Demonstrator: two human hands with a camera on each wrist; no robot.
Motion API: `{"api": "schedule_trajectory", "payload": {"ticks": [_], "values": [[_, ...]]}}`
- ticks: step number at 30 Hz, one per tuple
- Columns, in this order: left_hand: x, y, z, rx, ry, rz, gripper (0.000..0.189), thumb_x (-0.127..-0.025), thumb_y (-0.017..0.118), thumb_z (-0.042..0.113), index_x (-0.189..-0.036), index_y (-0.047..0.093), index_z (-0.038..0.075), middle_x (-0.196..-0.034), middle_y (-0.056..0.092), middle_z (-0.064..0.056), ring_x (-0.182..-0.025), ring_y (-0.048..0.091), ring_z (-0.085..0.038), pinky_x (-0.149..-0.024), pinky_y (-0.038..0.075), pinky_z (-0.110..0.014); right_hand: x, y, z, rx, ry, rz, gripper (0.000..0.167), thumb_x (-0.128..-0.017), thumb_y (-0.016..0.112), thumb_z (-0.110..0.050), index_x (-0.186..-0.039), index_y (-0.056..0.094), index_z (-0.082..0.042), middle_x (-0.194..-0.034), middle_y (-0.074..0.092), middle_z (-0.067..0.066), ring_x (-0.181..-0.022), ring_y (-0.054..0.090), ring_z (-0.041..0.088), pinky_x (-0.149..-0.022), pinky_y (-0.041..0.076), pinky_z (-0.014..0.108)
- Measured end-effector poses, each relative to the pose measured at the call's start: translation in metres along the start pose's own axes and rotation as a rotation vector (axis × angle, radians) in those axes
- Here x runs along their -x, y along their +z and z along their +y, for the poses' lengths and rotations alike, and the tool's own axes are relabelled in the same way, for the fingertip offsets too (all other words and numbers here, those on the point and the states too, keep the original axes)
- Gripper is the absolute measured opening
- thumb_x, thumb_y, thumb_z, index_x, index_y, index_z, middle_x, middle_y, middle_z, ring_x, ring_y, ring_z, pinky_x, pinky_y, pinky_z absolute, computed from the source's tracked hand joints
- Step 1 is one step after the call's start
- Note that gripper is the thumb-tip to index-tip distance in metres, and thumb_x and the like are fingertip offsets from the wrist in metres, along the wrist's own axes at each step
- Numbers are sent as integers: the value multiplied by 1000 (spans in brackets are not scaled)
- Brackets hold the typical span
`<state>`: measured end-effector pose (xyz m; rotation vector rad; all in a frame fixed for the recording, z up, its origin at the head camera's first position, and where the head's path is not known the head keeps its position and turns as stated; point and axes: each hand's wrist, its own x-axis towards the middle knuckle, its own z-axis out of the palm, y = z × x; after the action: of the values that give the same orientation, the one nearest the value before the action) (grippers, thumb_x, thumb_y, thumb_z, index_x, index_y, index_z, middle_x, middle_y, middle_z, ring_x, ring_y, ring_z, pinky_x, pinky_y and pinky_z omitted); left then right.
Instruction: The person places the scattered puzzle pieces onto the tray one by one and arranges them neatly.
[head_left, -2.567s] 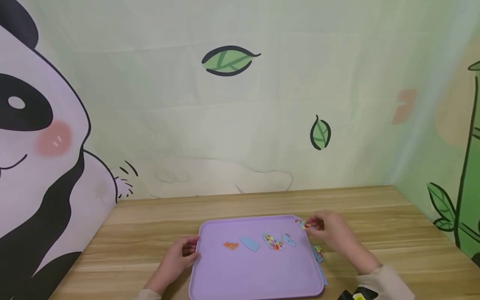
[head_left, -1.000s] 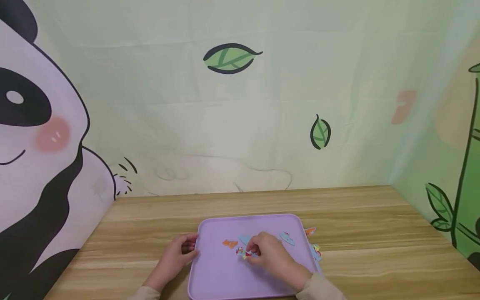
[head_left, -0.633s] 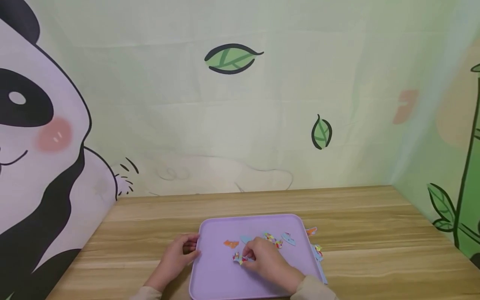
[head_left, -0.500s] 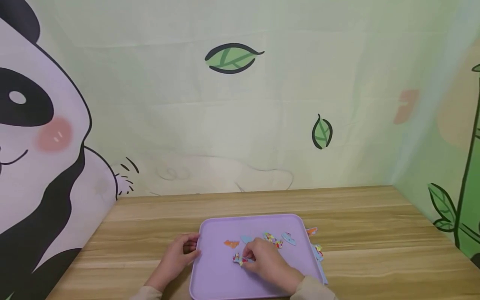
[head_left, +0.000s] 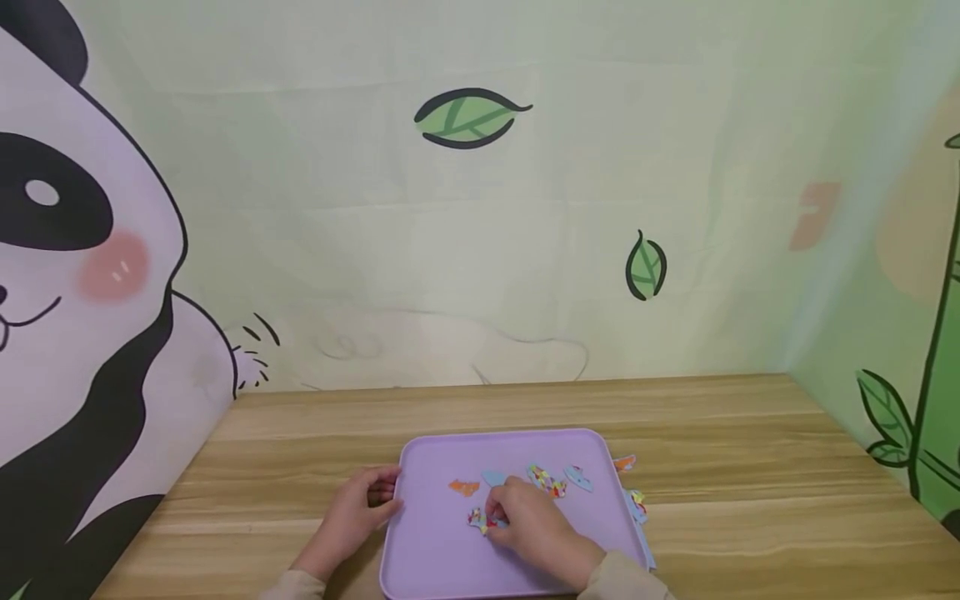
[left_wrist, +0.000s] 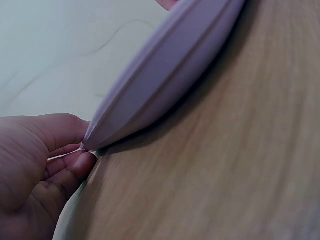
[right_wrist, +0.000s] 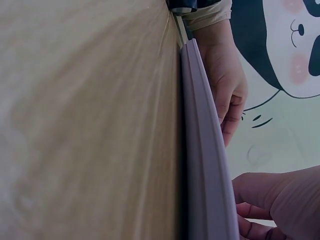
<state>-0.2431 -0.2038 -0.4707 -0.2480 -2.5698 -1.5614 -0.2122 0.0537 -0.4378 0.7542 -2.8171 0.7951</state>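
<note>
On the purple tray (head_left: pixel 442 567), in the head view, my right hand (head_left: pixel 536 525) pinches a small flat multicoloured cut-out piece (head_left: pixel 476 518); its fingers cover part of that piece. In the right wrist view the right hand (right_wrist: pixel 277 200) appears behind the tray's rim, the piece hidden. My left hand (head_left: pixel 352 518) holds the tray's left rim, thumb and fingertips against it. The left wrist view shows the left hand (left_wrist: pixel 45 165) at the tray edge (left_wrist: pixel 145 85). Behind the right hand lie an orange piece (head_left: pixel 464 487), a partly hidden light blue piece (head_left: pixel 493 477) and another multicoloured piece (head_left: pixel 546 481).
A blue piece (head_left: pixel 578 478) lies at the tray's right. Beyond the right rim, an orange piece (head_left: pixel 625 463), a blue-and-yellow piece (head_left: pixel 637 505) and a light blue strip (head_left: pixel 648 550) lie on the wooden table (head_left: pixel 750 500). A printed backdrop (head_left: pixel 337 208) rises behind.
My right hand has brought the multicoloured piece from the tray's upper right corner to its middle, then shifted slightly toward me. The left hand has stayed at the left rim.
</note>
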Motion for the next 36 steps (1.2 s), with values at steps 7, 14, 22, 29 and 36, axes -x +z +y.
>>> {"api": "schedule_trajectory", "payload": {"ticks": [7, 14, 22, 29, 36], "values": [[1, 0, 1, 1, -3, -6, 41, -76, 72, -10, -116, 62, -7, -103, 63, -14, -91, 64, -20, -80, 59, -21, 0, 0, 0, 21, 15, -24, 19, -70, 81, -12, -78, 64, -13, -74, 49, -7, -66, 41, 1, -59, 40, 16], [1, 1, 3, 2, -6, -2, 40, -76, 71, -11, -115, 62, -7, -102, 62, -14, -91, 63, -20, -80, 59, -22, 1, -7, -1, 0, 36, -36, 18, -70, 79, -11, -82, 66, -13, -77, 52, -6, -69, 45, 3, -61, 43, 19], [2, 0, 4, -3, -9, -7, 40, -77, 70, -11, -116, 62, -8, -104, 62, -16, -92, 63, -21, -81, 59, -22, 2, -23, -1, -22, 23, -52, 18, -73, 76, -13, -88, 68, -11, -80, 58, -4, -69, 47, 5, -59, 42, 19], [1, -1, 3, -9, -12, -5, 40, -77, 71, -11, -116, 62, -8, -104, 62, -16, -92, 63, -21, -81, 59, -24, 4, -42, 6, -48, -23, -72, 17, -78, 75, -14, -92, 68, -8, -83, 62, 0, -72, 55, 11, -62, 45, 18], [1, -1, 2, -15, -17, -9, 40, -77, 71, -10, -116, 62, -8, -104, 62, -15, -93, 64, -21, -81, 59, -24, 7, -60, 16, -39, -7, -37, 17, -80, 74, -14, -94, 68, -7, -84, 63, 1, -75, 58, 15, -62, 47, 19]]}}
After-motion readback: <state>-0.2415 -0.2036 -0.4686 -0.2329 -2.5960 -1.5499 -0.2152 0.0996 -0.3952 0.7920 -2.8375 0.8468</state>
